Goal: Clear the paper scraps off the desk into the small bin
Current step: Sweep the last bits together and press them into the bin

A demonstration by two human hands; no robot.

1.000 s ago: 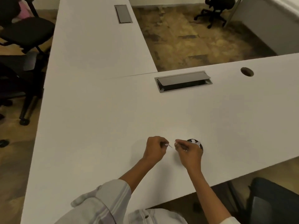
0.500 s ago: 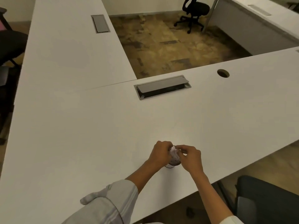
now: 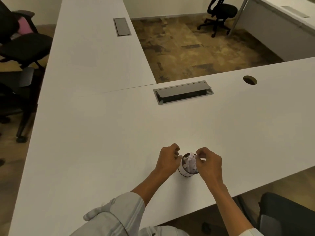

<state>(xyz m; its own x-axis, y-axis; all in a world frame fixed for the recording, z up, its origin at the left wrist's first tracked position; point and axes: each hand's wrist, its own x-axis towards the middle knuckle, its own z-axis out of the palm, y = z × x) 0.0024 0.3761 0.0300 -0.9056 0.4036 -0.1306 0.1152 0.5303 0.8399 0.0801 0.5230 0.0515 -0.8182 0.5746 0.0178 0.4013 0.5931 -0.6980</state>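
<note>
Paper scraps fill small bin; its label unreadable.

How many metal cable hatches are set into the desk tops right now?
2. One cable hatch, its lid ajar, sits in the near desk beyond the hands; the other cable hatch, closed, is in the far desk wing. A third may lie on the separate desk top right, too blurred to tell.

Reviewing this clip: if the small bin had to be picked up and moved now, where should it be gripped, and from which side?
Grip the small bin round its lower side wall, coming in level from the left or right. It stands upright and round, and white paper scraps pile above the rim, so a grasp from above would likely crush or spill them.
</note>
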